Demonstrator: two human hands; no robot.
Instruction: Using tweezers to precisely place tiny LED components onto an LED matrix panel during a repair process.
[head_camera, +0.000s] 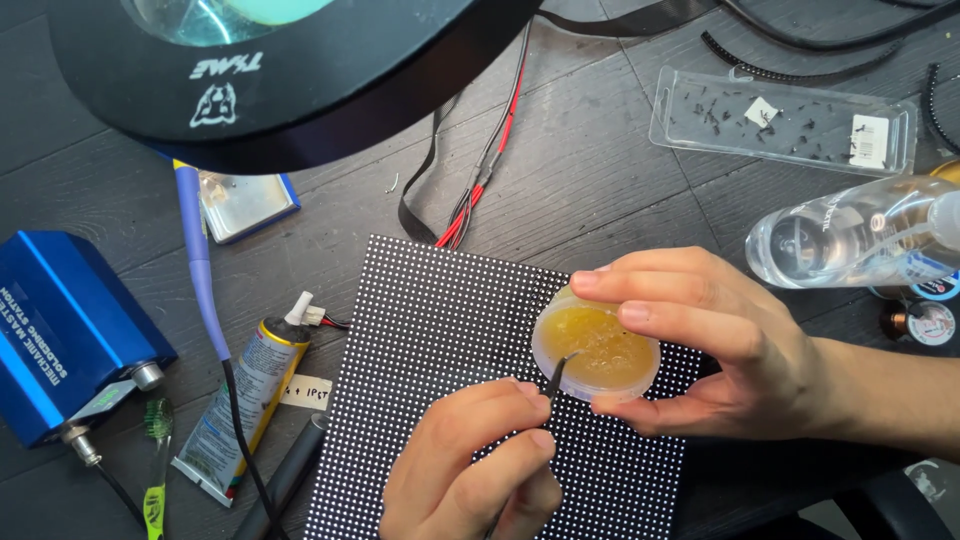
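Right hand (720, 345) holds paste tub (597, 352) over dotted panel (440, 330); glue tube (245, 400) nearby.

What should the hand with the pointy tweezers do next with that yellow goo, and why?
Probably dip a little deeper and scoop. The tweezers in the left hand have their tip just at the edge of the yellow paste in the small round tub, which the right hand holds tilted above the dotted black panel.

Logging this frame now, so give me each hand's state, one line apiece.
Left hand: closed on the tweezers, tips in the yellow paste.
Right hand: closed around the round paste tub, held above the dotted panel.
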